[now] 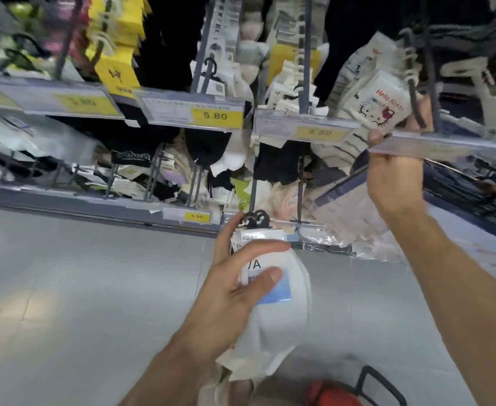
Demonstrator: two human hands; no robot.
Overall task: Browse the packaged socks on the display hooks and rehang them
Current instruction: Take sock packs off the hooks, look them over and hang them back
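The left hand [238, 291] is holding a white sock pack [276, 332] low in front of the shelving, its fingers curling round the pack from the left while the thumb is pressing on the blue-and-white label [273, 290]. The pack's black hanger [255, 219] is sticking up just above the fingertips, free of any hook. The right hand [393, 177] is reaching up to the right side of the rack, where it is gripping a Hello Kitty sock pack [384, 104], with the thumb lying at the pack's lower edge and the fingers curling behind it. That pack is sitting tilted beside a dark display hook [416, 98], and whether its hanger is on the hook cannot be told through the blur. A clear price strip [434, 145] is crossing in front of the right hand's knuckles. More socks are hanging in crowded rows across the rack, with a yellow price tag [215, 115] reading 5.80 near the middle. A grey floor [65, 288] is stretching below, and a red object [328, 394] is showing at the bottom edge.
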